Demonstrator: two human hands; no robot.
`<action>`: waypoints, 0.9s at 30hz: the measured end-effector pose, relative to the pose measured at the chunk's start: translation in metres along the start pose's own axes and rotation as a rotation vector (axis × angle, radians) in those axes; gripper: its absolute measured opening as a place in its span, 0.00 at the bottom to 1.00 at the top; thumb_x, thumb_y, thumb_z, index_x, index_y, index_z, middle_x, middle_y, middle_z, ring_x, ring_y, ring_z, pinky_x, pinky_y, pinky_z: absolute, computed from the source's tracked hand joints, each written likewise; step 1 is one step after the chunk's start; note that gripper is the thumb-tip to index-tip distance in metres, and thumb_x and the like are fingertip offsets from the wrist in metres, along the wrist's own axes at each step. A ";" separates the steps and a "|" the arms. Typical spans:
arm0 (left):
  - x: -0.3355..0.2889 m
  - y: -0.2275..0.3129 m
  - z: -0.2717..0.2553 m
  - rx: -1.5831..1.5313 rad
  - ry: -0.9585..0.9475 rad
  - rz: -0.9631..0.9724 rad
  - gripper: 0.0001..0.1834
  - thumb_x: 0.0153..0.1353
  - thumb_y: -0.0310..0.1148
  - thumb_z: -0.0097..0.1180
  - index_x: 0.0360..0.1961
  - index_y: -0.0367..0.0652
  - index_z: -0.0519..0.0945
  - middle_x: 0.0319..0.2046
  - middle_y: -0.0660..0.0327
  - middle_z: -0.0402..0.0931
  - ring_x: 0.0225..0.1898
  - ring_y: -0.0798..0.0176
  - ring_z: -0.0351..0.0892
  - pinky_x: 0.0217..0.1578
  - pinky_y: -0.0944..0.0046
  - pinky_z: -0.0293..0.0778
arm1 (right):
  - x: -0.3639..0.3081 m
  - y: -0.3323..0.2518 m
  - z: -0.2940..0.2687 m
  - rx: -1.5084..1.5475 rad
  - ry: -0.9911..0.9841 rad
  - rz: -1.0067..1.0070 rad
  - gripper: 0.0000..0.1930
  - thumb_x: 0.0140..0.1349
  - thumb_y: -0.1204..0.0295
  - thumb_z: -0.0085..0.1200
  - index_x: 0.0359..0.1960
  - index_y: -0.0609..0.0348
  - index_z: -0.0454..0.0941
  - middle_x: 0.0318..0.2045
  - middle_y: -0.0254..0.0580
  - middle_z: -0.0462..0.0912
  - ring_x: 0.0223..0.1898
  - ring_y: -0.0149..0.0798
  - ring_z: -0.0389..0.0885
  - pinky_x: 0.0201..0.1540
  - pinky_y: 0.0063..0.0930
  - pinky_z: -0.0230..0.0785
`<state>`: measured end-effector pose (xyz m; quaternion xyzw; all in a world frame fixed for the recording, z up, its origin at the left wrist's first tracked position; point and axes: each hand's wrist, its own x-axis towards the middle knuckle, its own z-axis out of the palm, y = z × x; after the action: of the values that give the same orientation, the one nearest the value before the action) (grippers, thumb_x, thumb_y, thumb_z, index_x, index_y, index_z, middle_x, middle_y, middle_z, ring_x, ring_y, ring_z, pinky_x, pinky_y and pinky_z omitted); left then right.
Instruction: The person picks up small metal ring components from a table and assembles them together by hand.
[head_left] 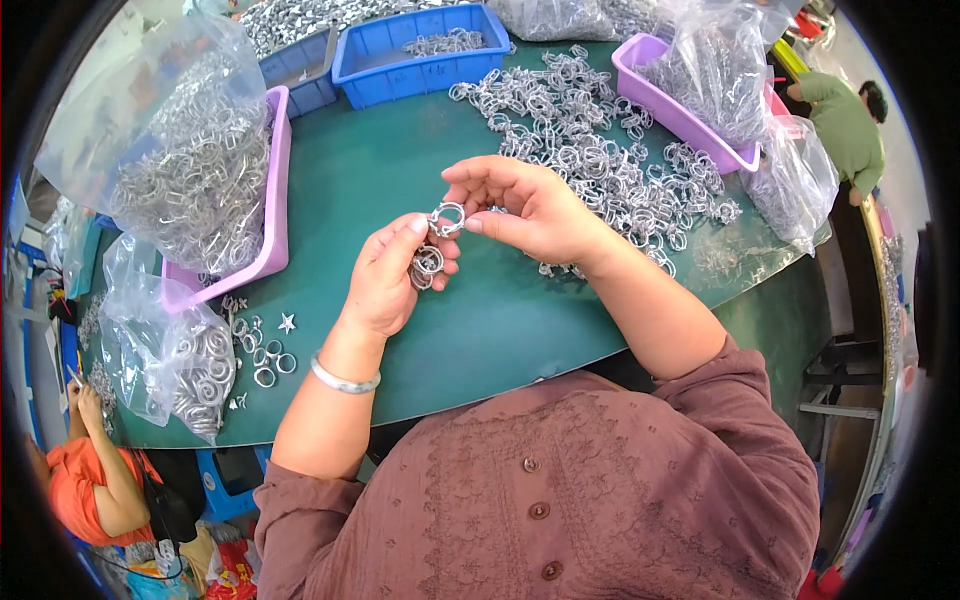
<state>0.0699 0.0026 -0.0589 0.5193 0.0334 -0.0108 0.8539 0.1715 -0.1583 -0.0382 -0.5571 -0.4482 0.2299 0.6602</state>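
Note:
My left hand is closed, pinching a silver metal ring upright between thumb and fingers. More silver rings rest in its curled fingers. Close beside the pinched ring, my right hand curves, its index finger above the ring and its thumb tip near the edge. A small bit of metal shows between its thumb and bent fingers, too small to name. To the left on the table lie several loose rings and a star-shaped metal piece.
A heap of silver rings covers the green table at right. Purple bins with bagged metal parts stand at both sides; a blue bin stands at the back. One person is lower left, another upper right.

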 end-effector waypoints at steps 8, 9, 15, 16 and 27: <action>0.001 0.000 0.000 -0.029 0.002 -0.030 0.15 0.62 0.40 0.42 0.34 0.39 0.75 0.25 0.62 0.74 0.24 0.70 0.73 0.22 0.74 0.68 | -0.005 0.000 0.002 -0.116 0.040 0.003 0.19 0.52 0.85 0.50 0.48 0.65 0.69 0.38 0.38 0.74 0.37 0.27 0.72 0.42 0.20 0.67; 0.002 0.000 0.001 -0.029 0.013 -0.039 0.15 0.62 0.39 0.41 0.34 0.39 0.74 0.24 0.62 0.73 0.24 0.70 0.73 0.21 0.73 0.68 | -0.005 0.001 0.003 -0.127 0.071 -0.020 0.18 0.51 0.83 0.52 0.46 0.64 0.69 0.36 0.38 0.75 0.36 0.27 0.73 0.41 0.21 0.68; 0.002 -0.002 -0.001 -0.040 0.034 -0.047 0.14 0.62 0.38 0.40 0.34 0.39 0.73 0.24 0.62 0.73 0.23 0.69 0.72 0.20 0.73 0.67 | -0.005 0.008 0.003 -0.188 0.115 -0.090 0.18 0.49 0.82 0.54 0.44 0.63 0.71 0.33 0.38 0.77 0.33 0.27 0.75 0.38 0.22 0.69; 0.002 -0.002 -0.001 -0.041 0.035 -0.043 0.13 0.62 0.38 0.41 0.34 0.39 0.73 0.24 0.62 0.73 0.23 0.69 0.72 0.20 0.73 0.67 | -0.004 0.008 0.002 -0.208 0.118 -0.107 0.18 0.48 0.82 0.54 0.44 0.63 0.71 0.33 0.38 0.77 0.32 0.27 0.75 0.38 0.22 0.69; 0.002 -0.002 0.000 0.008 0.068 -0.007 0.10 0.61 0.35 0.45 0.34 0.40 0.74 0.25 0.64 0.74 0.24 0.72 0.73 0.21 0.75 0.67 | -0.005 0.004 0.002 -0.367 0.154 -0.117 0.14 0.48 0.81 0.55 0.40 0.63 0.73 0.30 0.38 0.77 0.30 0.27 0.76 0.34 0.21 0.69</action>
<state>0.0721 0.0020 -0.0606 0.5226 0.0642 0.0035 0.8501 0.1679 -0.1604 -0.0441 -0.6570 -0.4623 0.0622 0.5922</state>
